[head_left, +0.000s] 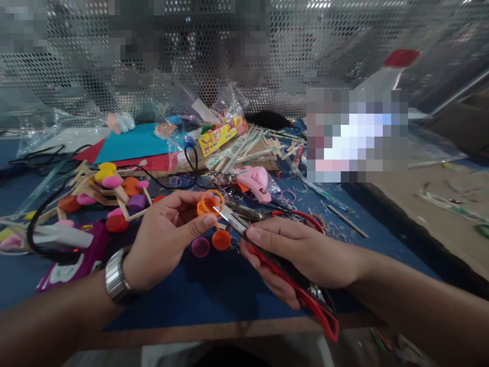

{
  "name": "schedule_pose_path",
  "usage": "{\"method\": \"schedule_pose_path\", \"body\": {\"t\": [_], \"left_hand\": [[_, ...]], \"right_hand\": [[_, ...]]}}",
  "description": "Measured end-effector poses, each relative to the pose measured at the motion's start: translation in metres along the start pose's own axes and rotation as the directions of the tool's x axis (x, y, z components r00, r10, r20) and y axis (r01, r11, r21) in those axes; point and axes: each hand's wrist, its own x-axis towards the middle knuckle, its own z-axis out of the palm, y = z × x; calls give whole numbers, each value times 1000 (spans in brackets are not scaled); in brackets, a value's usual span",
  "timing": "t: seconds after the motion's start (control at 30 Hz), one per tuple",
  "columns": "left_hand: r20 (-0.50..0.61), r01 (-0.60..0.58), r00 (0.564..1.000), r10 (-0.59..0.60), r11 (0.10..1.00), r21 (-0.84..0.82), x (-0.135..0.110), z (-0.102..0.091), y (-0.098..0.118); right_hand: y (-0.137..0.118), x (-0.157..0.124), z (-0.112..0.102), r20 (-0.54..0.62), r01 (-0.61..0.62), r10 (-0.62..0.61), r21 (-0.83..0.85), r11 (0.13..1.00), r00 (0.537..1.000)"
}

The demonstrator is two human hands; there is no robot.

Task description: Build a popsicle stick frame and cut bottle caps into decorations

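Observation:
In my left hand [164, 234], thumb and fingers pinch an orange plastic cap [208, 205], with a thin orange ring standing up at its rim. My right hand [290, 255] is wrapped round a pair of red-handled scissors [233, 219]. The metal blades point left, and their tip meets the cap at its near right side; whether it is cutting in I cannot tell. Just below, on the blue table [214, 300], lie another orange cap [221, 239] and a purple cap [200, 247], open sides up.
A pink glue gun [254, 182] lies behind my hands. To the left are a stick structure with coloured caps [118, 193] and a purple device [84, 255] with a black cable. Sticks [248, 148], coloured sheets [133, 145] and plastic scraps lie farther back; cardboard [431, 204] is at right.

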Motion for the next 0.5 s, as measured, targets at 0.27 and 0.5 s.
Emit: {"method": "schedule_pose_path", "body": {"t": [0.27, 0.5], "left_hand": [[5, 45, 999, -46, 996, 82, -3, 5, 0], [6, 40, 999, -41, 992, 121, -3, 4, 3]], "right_hand": [[1, 3, 3, 18, -16, 16, -19, 1000, 1000], [-1, 4, 1, -3, 4, -4, -38, 999, 1000]]}}
